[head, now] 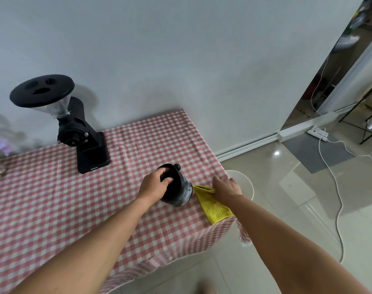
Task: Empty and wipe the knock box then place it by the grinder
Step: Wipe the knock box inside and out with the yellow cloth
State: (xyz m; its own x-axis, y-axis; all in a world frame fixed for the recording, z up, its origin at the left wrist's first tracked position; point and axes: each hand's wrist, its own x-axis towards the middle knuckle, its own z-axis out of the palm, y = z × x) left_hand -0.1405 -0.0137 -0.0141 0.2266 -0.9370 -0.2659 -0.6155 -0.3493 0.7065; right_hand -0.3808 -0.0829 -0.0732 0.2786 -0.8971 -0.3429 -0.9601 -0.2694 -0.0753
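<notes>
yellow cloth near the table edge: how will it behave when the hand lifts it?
The yellow cloth already bunches under the right hand, so it is probably floppy and will drape when lifted. It looks thin, so likely light. Lying flat on the checked tablecloth, it may drag that fabric slightly.

Bench (pixel 53 209) wide open btwn knock box (pixel 178 189) and grinder (pixel 83 132) at 10 o'clock; yellow cloth (pixel 214 206) and white bin (pixel 244 181) crowd 3 o'clock.
</notes>
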